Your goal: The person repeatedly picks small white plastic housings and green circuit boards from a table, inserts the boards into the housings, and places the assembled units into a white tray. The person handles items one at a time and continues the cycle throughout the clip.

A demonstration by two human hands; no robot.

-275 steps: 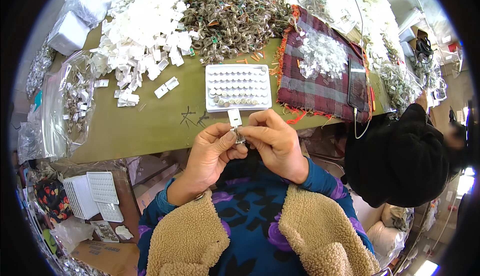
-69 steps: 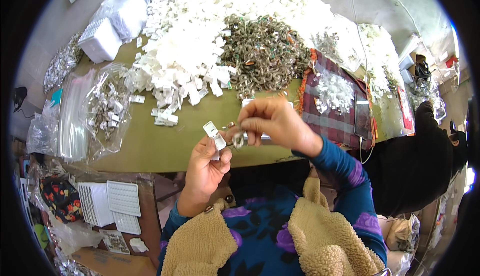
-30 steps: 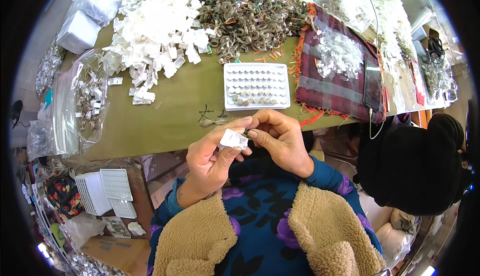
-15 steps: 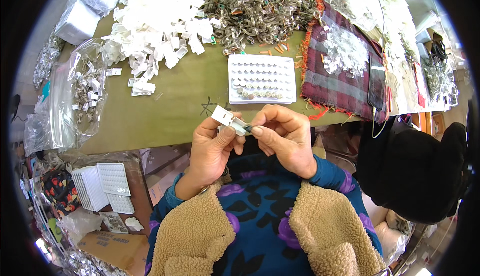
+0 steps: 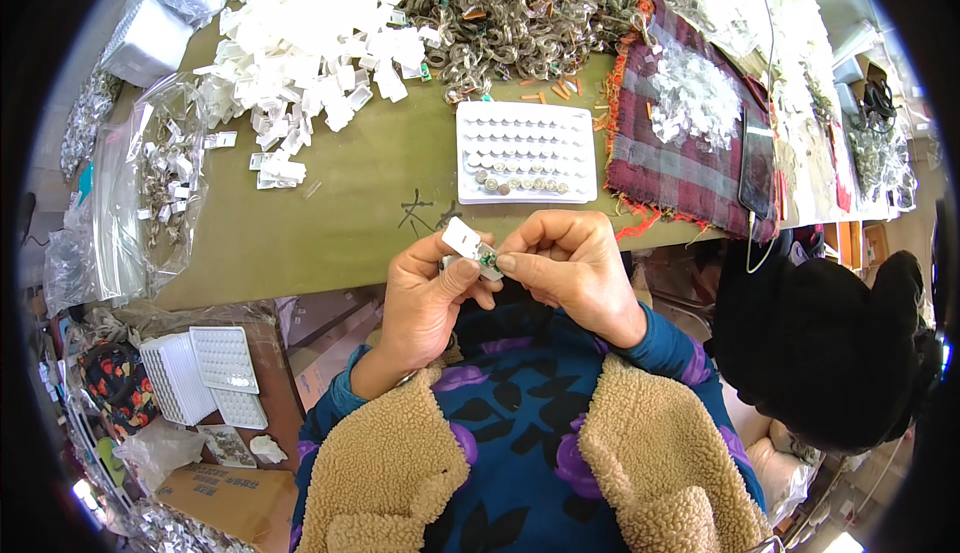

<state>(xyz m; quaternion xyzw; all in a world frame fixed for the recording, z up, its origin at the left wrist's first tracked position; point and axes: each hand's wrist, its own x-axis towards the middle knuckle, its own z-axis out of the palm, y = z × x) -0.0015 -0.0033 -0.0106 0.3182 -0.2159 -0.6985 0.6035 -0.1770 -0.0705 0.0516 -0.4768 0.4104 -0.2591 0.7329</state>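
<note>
Just beyond the table's near edge, my left hand (image 5: 422, 298) is closed around a small white plastic case (image 5: 459, 237), its thumb pressing the side. The case looks unfolded, with a flat part tilted up toward the far left. A tiny green circuit board (image 5: 489, 261) shows at its near right part. My right hand (image 5: 580, 278) pinches at that board with thumb and forefinger, the fingertips touching the case's edge. How much of the board lies inside is partly hidden by the fingers.
Ahead stands a white tray (image 5: 526, 110) with rows of button cells. Behind it are heaps of white cases (image 5: 310, 43) and coiled wired parts (image 5: 510, 23). A plaid cloth (image 5: 640, 168) with clear pieces and a phone (image 5: 756, 168) lies right; a plastic bag (image 5: 125, 203) left.
The green board has come further into the case and shows more clearly. The case has shifted slightly right and tilted, while my right fingers stay at its edge.
</note>
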